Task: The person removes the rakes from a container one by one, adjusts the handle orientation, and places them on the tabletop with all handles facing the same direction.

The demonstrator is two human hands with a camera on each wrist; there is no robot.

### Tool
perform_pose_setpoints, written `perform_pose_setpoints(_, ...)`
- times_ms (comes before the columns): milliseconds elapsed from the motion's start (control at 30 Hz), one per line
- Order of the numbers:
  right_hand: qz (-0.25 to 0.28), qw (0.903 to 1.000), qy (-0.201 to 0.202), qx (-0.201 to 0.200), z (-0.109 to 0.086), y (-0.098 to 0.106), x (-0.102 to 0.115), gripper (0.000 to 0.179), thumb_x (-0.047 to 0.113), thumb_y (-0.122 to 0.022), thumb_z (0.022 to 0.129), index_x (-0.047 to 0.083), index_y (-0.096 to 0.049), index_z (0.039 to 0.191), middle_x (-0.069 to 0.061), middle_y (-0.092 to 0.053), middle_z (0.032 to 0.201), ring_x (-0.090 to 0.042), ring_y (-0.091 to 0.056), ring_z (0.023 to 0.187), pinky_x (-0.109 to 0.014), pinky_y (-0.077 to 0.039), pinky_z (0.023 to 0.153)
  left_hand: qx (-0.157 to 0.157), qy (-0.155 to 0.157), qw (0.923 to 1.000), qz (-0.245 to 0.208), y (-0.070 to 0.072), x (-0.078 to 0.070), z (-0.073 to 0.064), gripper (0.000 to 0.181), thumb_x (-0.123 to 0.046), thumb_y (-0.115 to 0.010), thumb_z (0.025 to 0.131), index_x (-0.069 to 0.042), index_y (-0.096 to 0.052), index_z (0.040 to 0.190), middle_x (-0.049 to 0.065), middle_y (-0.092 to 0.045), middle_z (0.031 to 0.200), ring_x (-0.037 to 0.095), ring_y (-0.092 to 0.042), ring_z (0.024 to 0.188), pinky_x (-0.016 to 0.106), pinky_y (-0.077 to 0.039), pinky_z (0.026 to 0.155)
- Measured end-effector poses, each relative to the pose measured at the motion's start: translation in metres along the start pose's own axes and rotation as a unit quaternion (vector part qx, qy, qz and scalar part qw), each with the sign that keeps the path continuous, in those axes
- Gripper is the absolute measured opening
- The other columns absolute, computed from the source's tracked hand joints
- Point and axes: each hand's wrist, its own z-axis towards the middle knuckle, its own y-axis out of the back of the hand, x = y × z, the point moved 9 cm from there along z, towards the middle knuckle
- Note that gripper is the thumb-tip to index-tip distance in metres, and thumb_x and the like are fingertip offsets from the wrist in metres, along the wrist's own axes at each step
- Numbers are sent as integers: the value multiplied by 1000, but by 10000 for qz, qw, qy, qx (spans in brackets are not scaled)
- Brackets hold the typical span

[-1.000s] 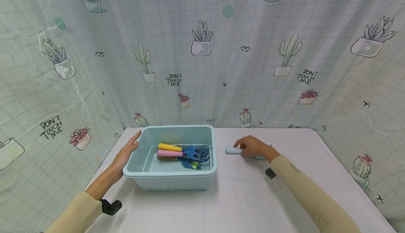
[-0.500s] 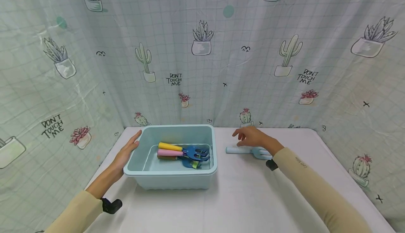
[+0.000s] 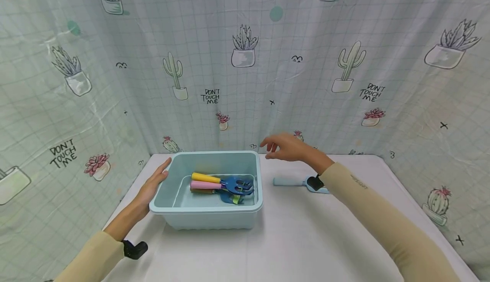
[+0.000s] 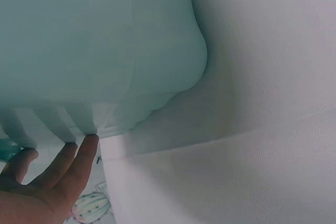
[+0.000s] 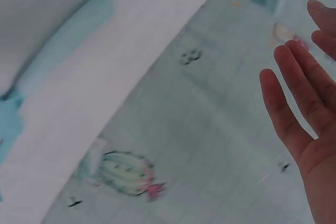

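1 × tub [image 3: 208, 220], lt. blue, rectang., corners rounded; set upright on white bench [image 3: 275, 248]. Contents: hand tools [image 3: 206, 185], piled on tub floor; handles in yellow, pink & brown, blue heads [image 3: 236, 185] pointed R. 1 × fork [image 3: 291, 182], lt. blue, laid flat on bench just R of tub; head partly hidden by blk. wrist camera [image 3: 315, 183]. L hand [image 3: 151, 187]: fingers extended, rested against tub's L side. R hand [image 3: 285, 146]: raised clear of bench, fingers apart & loosely bent, nothing held; fork seen below it, untouched.
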Motion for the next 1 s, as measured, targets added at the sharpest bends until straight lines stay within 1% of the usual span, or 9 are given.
perform_pose_setpoints(133,-71,9998,110,129,21,5,35,37,27,-72,97,16,-69,132,-6,-75,116,-22,-71,105,-37,-61,85,-22,-37,10000,10,1,0,0,59,-46,-23,113,-39,2,166,1,11,176,42,9,161,76,-6,121)
perform_pose_setpoints(233,-80,9994,186,267,37,6,59,38,29,-73,96,18,-69,133,-4,-74,116,-21,-71,107,-36,-61,87,-12,-53,10000,14,1,0,1,60,-47,-23,113,-39,2,166,1,12,176,42,10,161,76,-5,121)
perform_pose_setpoints(333,-55,9987,281,432,52,1,79,39,30,-75,96,20,-69,133,-3,-74,116,-20,-71,108,-35,-60,88,-4,-69,10000,14,1,0,0,60,-48,-24,113,-39,3,166,0,12,176,42,9,161,76,-6,121)
perform_pose_setpoints(433,-11,9974,385,607,68,-8,92,40,32,-75,95,20,-69,132,-4,-75,117,-18,-71,107,-34,-59,89,4,-71,10000,-24,0,0,1,60,-47,-24,113,-39,3,166,-1,11,176,42,8,161,75,-8,122)
perform_pose_setpoints(567,111,9958,500,759,85,-25,101,40,31,-76,95,19,-69,132,-4,-76,116,-18,-72,107,-30,-60,89,52,-24,9999,-104,-2,0,4,59,-45,-24,113,-40,3,166,0,12,176,42,5,162,73,-12,123)
perform_pose_setpoints(667,237,9952,489,813,94,-38,103,40,29,-76,95,17,-69,133,-4,-77,115,-19,-72,108,-30,-60,89,93,-9,9999,-111,-3,0,6,59,-47,-23,113,-40,2,166,2,12,176,44,4,161,72,-14,123)
perform_pose_setpoints(800,317,9951,317,877,104,-59,105,40,29,-75,96,16,-68,133,-4,-78,115,-18,-72,108,-29,-59,88,71,8,10000,-65,-2,-1,4,60,-47,-23,113,-39,2,166,3,12,176,44,4,161,73,-14,122)
perform_pose_setpoints(933,461,9931,109,1070,111,-83,107,40,29,-74,96,15,-68,133,-5,-77,120,-18,-72,108,-28,-59,87,27,-4,10000,-93,0,-1,0,59,-44,-24,113,-38,1,167,2,10,176,43,4,162,73,-12,123)
perform_pose_setpoints(1000,478,9922,36,1149,115,-92,107,39,28,-74,96,14,-69,132,-6,-75,123,-18,-72,108,-28,-59,88,40,-60,9999,-126,1,-2,1,60,-44,-25,113,-37,1,167,3,10,176,43,4,162,73,-12,123)
